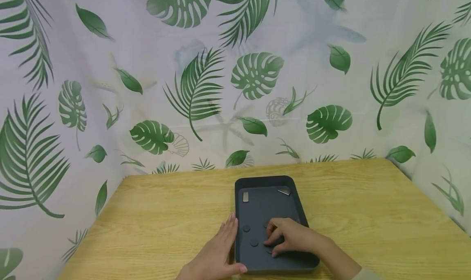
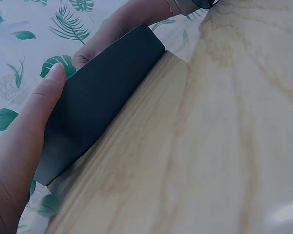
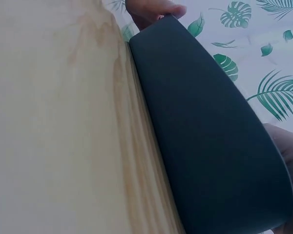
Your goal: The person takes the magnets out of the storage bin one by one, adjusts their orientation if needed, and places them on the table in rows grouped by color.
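A dark grey rectangular tray (image 1: pixel 272 208) lies on the wooden table. My left hand (image 1: pixel 217 249) rests along its left wall with straight fingers, the thumb at the near left corner; the left wrist view shows this thumb (image 2: pixel 51 92) on the rim. Inside the tray, my right hand (image 1: pixel 290 235) has its fingers curled low over the floor. Its thumb and index fingertip stand at either side of a small round dark disc (image 1: pixel 269 250), partly hidden. Two similar discs, one (image 1: pixel 246 228) farther and one (image 1: pixel 254 242) nearer, lie left of this hand. Another shows partly behind its fingers.
At the tray's far end lie a small silvery rectangular piece (image 1: pixel 245 197) on the left and a shiny metal piece (image 1: pixel 284 191) in the right corner. The wooden table (image 1: pixel 165 214) extends on both sides. A leaf-patterned cloth (image 1: pixel 220 88) hangs behind it.
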Action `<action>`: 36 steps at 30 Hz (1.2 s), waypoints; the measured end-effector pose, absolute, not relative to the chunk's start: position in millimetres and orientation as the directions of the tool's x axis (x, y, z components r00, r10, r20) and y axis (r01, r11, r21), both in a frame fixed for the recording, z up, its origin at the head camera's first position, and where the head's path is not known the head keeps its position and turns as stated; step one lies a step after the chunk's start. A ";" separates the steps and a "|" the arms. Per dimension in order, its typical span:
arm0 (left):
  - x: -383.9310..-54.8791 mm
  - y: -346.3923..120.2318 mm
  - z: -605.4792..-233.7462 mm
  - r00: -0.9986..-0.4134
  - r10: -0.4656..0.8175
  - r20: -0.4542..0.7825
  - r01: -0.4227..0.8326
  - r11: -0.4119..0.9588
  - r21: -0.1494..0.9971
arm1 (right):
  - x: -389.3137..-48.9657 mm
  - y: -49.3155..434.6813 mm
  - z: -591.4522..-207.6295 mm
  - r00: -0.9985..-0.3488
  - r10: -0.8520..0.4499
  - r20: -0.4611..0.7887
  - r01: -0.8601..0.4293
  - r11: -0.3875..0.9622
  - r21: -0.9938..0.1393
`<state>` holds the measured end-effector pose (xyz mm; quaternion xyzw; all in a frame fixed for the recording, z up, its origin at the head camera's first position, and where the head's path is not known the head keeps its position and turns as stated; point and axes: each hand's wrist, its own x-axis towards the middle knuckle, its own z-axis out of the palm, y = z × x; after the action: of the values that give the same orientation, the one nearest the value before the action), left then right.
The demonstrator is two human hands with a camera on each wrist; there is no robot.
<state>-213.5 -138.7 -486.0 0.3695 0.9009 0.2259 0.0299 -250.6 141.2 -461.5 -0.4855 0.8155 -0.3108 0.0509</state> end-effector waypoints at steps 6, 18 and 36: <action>-212.2 -138.6 -484.6 -0.726 0.680 0.105 0.645 0.620 0.446 | -248.8 138.7 -462.3 -0.503 -0.825 0.257 -0.795 0.324 -0.513; -213.1 -138.4 -483.4 -0.721 0.684 0.109 0.650 0.614 0.447 | -247.5 137.1 -460.5 -0.522 -0.817 0.245 -0.786 0.349 -0.510; -211.5 -137.0 -482.3 -0.735 0.667 0.116 0.637 0.623 0.454 | -247.7 140.1 -460.9 -0.510 -0.829 0.228 -0.773 0.325 -0.545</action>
<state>-211.5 -137.0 -482.3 0.3623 0.9003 0.2393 0.0317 -247.7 140.1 -460.9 -0.4928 0.8126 -0.3076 0.0460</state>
